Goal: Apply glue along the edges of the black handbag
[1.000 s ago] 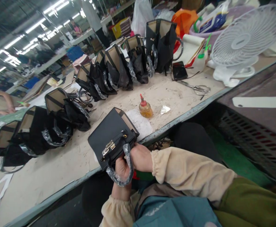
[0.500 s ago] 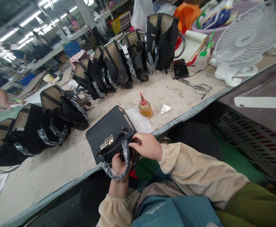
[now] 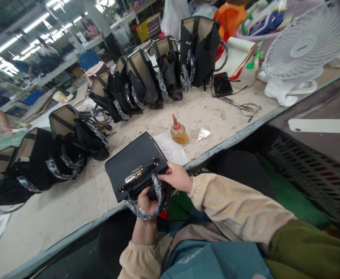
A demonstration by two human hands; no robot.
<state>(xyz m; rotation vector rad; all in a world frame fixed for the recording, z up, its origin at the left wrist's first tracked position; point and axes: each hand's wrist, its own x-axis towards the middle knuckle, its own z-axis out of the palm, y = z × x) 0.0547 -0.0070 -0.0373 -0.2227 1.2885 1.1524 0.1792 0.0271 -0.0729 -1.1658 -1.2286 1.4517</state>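
A black handbag [image 3: 132, 157] with a gold clasp [image 3: 134, 174] lies tilted at the table's near edge, its top toward me. Its handle [image 3: 158, 190] is wrapped in clear plastic film and loops over my left wrist. My left hand [image 3: 146, 201] reaches through that loop and grips the bag's near edge, the fingers mostly hidden under it. With thumb and fingers, my right hand [image 3: 178, 176] pinches the bag's right corner. Just beyond the bag stands a small glue bottle [image 3: 179, 133] with a red nozzle, beside a white paper sheet [image 3: 172, 149].
Several more black handbags [image 3: 146, 77] stand in a row along the table's far side. To the right are scissors [image 3: 245, 107], a black wallet-like item [image 3: 222, 84], a white fan [image 3: 302, 46] and a crumpled white scrap [image 3: 204, 134]. Other people work in the background.
The bag has turned slightly and its front lies a little flatter. My right hand has shifted slightly left and its fingers have closed on the bag's corner.
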